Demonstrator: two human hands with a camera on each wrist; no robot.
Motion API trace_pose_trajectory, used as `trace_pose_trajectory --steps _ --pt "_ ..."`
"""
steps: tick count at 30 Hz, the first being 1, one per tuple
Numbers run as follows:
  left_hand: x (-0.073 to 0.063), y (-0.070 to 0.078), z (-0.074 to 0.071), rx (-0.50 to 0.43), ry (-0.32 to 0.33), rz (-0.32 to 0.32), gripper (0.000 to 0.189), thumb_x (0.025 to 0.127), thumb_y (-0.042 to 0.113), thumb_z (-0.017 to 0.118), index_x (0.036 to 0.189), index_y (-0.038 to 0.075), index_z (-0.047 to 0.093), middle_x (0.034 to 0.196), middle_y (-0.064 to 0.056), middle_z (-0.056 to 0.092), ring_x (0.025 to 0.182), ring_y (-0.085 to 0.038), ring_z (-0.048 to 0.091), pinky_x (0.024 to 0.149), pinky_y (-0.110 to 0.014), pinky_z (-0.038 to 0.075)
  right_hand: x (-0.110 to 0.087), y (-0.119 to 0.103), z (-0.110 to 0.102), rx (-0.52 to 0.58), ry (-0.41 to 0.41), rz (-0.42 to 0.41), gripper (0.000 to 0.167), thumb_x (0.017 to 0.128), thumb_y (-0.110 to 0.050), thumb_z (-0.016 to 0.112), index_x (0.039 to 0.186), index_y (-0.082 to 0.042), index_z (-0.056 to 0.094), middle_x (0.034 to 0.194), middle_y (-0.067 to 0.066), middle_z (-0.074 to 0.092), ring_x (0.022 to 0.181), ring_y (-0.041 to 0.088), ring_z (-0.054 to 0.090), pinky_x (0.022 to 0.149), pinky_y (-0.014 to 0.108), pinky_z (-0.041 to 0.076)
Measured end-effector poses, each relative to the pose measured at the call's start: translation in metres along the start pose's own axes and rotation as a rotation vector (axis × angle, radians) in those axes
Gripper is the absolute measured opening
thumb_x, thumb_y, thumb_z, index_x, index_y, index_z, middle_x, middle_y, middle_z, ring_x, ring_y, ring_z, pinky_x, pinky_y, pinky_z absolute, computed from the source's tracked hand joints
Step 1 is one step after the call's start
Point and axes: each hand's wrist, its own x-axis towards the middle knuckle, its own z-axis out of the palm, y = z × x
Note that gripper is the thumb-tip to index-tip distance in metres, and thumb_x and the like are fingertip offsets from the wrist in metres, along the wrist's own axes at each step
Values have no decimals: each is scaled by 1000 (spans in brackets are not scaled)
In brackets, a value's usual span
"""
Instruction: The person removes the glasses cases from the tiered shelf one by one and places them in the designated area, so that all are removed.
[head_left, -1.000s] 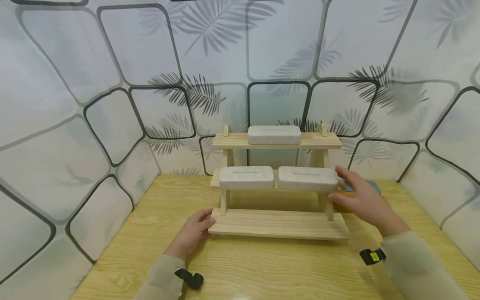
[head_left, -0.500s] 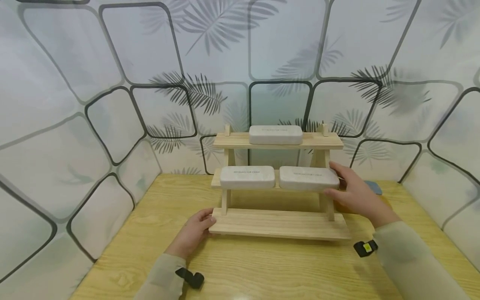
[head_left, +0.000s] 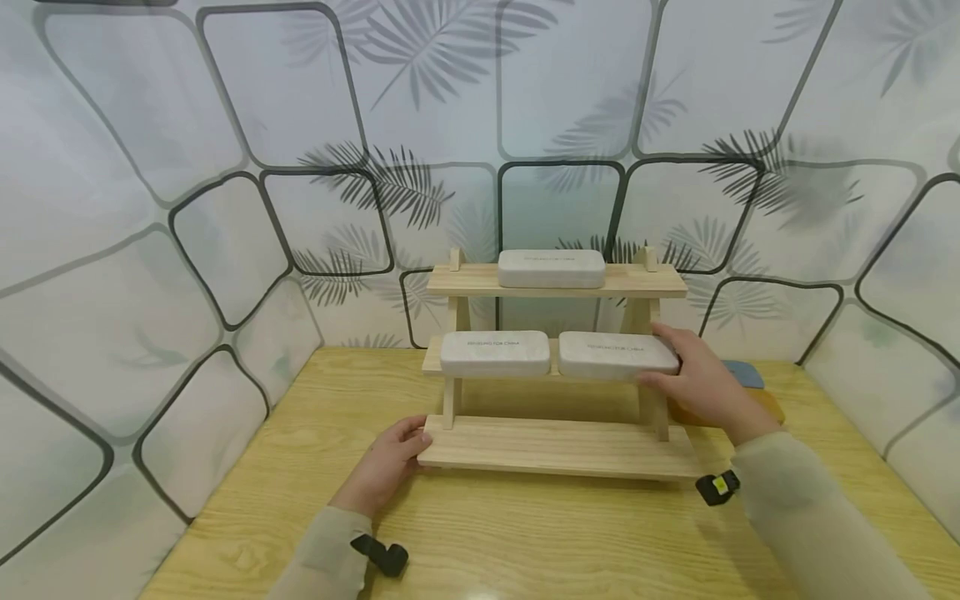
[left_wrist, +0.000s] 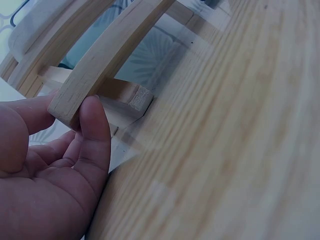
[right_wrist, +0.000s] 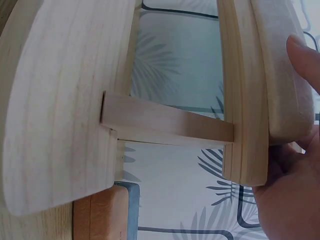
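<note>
Right hand curled round the right end of a grey case on the middle shelf of a wooden rack (long axis running left to right), left hand pinching the rack's bottom-left corner, rack standing on the desk.

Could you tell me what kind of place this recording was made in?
Probably a staged recording booth, not a home or shop: printed leaf-pattern panels enclose a wooden table on three sides, and on it stands a small tiered wooden shelf holding three identical grey cases.
</note>
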Motion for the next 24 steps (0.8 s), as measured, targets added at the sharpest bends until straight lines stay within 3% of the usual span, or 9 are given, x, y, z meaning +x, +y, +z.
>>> trace_pose_trajectory --steps 7,24 --pt "-2 3 1 -2 -4 -5 53 107 18 55 152 -2 37 136 -22 53 120 -31 57 94 -37 52 2 -1 3 -31 19 -1 95 90 -44 77 155 6 31 147 34 36 131 49 36 104 66 30" --pt "-3 4 2 -7 -12 6 51 107 17 54 151 -3 38 135 -23 53 120 -31 57 95 -37 51 5 -3 6 -86 21 31 94 87 -53 77 153 1 38 145 31 38 129 49 35 101 66 32"
